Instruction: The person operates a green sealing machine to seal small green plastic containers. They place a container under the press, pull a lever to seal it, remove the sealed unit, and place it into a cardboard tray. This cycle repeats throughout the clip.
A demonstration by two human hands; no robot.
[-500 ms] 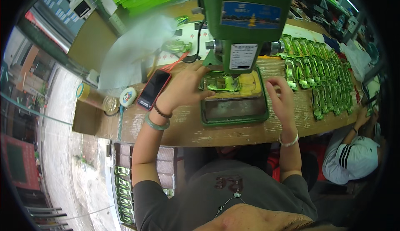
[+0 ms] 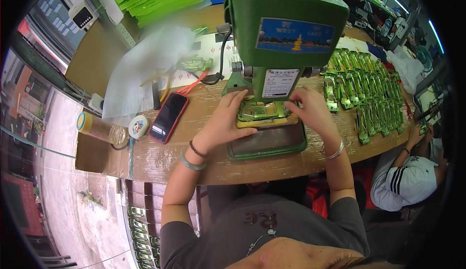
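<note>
A green bench drill press [image 2: 289, 36] stands in front of me. Below its head, a shiny green toy car body [image 2: 262, 110] lies on a yellow block [image 2: 272, 122] over the green press base [image 2: 267, 152]. Around the left end of the block, my left hand [image 2: 224, 122] has its thumb along the near edge and its fingers at the far side. My right hand [image 2: 313, 111] is at the right end of the car body, bent thumb and forefinger closed on it. The drill head covers whatever tool is above the car body.
Rows of green car bodies [image 2: 364, 94] lie to the right. On the left are a phone [image 2: 169, 116], a round white case [image 2: 139, 126], a clear bottle [image 2: 99, 128] and plastic sheeting [image 2: 145, 70]. A box of green parts [image 2: 141, 235] stands below the table. A co-worker [image 2: 405, 181] sits at right.
My right hand has come left and forward, from beside the press base to the right end of the car body. My left hand stays at the block. The whole view has shifted slightly.
</note>
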